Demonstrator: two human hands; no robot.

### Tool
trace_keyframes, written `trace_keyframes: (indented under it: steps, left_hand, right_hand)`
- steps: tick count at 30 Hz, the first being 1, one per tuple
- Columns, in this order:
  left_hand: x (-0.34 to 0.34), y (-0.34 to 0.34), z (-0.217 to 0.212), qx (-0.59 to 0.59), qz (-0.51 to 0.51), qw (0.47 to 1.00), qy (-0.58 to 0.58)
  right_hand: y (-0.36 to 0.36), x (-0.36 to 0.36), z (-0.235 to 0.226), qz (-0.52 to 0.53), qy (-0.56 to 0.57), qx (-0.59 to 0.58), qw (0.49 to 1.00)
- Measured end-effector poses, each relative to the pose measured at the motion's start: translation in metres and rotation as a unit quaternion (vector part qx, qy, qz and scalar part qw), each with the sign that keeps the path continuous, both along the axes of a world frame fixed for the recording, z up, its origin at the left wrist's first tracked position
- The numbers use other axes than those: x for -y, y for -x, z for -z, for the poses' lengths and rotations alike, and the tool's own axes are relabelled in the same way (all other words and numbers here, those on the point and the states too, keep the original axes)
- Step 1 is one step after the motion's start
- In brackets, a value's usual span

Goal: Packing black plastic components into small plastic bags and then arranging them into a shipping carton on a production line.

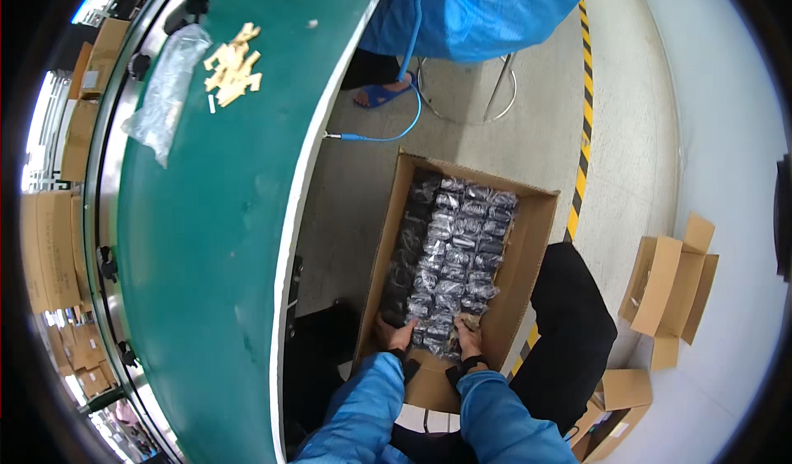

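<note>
The wrapped packets [450, 249], dark pieces in shiny clear film, lie in close rows just ahead of my hands, inside the cardboard box [528, 254]. The block's long axis runs away from me, leaning slightly to my right at the far end, so I have its near short end at my fingers and most of its length beyond them. My left hand [396, 333] is at the near left corner, by the dark, shaded column along that side. My right hand [469, 338] is at the near right corner, against the last packets there. The two are about level, neither clearly nearer the block, with a few packets between them. My fingers are partly hidden among the film, so I cannot tell whether either hand is closed around a packet or merely pressing.

Just right of the box is a black-clothed knee [573, 307]; farther right stand an open carton [664, 291] and, nearer me, another carton [615, 390]. Left of my hands stretches the green table [206, 299], with pale pieces [233, 68] heaped toward its far end beside a clear plastic bag [173, 84]. Well ahead, past the box, is a co-worker in blue [478, 10], with a blue cable [379, 139] hanging near.
</note>
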State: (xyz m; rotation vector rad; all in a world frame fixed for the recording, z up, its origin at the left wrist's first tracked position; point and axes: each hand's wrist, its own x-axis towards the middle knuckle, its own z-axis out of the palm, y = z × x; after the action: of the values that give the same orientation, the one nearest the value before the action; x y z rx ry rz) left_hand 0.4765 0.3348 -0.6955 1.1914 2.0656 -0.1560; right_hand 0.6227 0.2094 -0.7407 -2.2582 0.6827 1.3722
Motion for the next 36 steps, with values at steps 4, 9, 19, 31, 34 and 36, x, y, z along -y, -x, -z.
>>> trace_keyframes:
  steps: [4, 9, 19, 31, 34, 36]
  left_hand:
    - [-0.015, 0.043, -0.007, 0.024, -0.02, 0.999, 0.024]
    - [-0.043, 0.03, -0.013, -0.101, 0.121, 0.967, 0.202]
    - [-0.044, 0.042, -0.012, 0.161, 0.12, 0.969, 0.144]
    - [-0.038, 0.096, 0.034, 0.309, -0.21, 0.876, 0.305]
    - [-0.035, 0.088, 0.026, 0.334, -0.231, 0.861, 0.307]
    - [-0.023, 0.049, 0.03, 0.369, -0.239, 0.829, 0.345]
  right_hand:
    - [0.033, -0.023, -0.045, -0.072, -0.068, 0.012, 0.995]
    - [0.039, -0.001, -0.039, -0.094, -0.058, 0.099, 0.989]
    - [0.025, 0.027, -0.017, -0.077, -0.149, 0.081, 0.982]
    - [0.024, -0.015, -0.079, 0.067, -0.1, -0.198, 0.973]
    - [0.037, -0.012, -0.066, 0.112, -0.07, -0.167, 0.977]
    - [0.036, 0.025, -0.021, 0.025, -0.101, 0.109, 0.989]
